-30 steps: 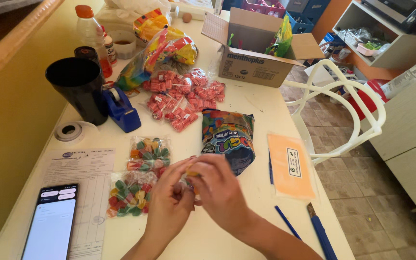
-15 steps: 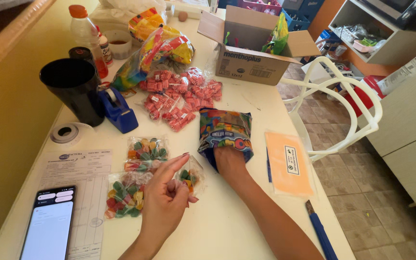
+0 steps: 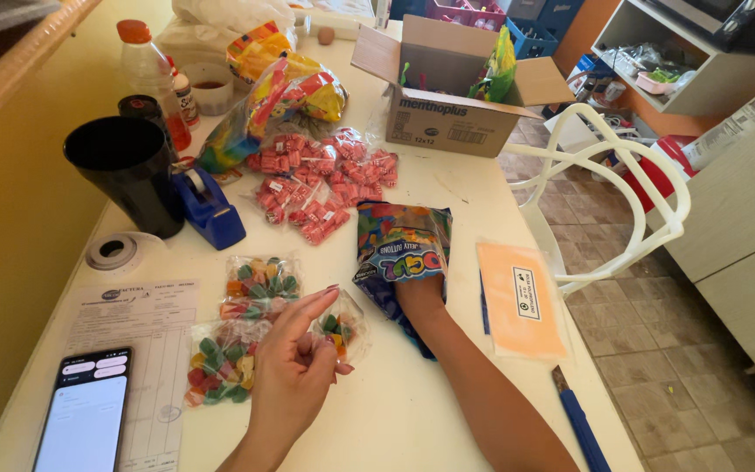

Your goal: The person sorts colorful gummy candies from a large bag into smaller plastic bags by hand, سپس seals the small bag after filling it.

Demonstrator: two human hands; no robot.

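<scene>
Across the white tabletop (image 3: pixel 412 402), clutter ringed the work area. A black cup (image 3: pixel 128 170) stood at the left, just beside a blue tape dispenser (image 3: pixel 210 208), with a tape roll (image 3: pixel 114 252) nearer the edge. A phone (image 3: pixel 85 419) lay on a printed paper form (image 3: pixel 146 350) at the lower left. Packets of red candies (image 3: pixel 316 183) were heaped between the cup and an open cardboard box (image 3: pixel 452 100). An orange flat packet (image 3: pixel 522 301) and a blue pen (image 3: pixel 580 424) lay at the right, and a white chair (image 3: pixel 613 188) stood just off the tabletop edge. Nothing stood between the hands and their items.

The left hand (image 3: pixel 294 371) held a small clear bag of mixed candies (image 3: pixel 338 328), its fingers pinched together on the bag's edge, just above the tabletop. Two filled small bags (image 3: pixel 246 332) of green, red and orange candies lay just beside it to the left. The right hand (image 3: pixel 417 293) was pushed into the mouth of a large multicoloured candy bag (image 3: pixel 402 249) lying near the middle of the tabletop.

The right hand's fingers were hidden inside that bag, so whether they were apart or closed could not be told. The contents of the large bag were not visible. The pen and phone were cut off by the lower frame edge.
</scene>
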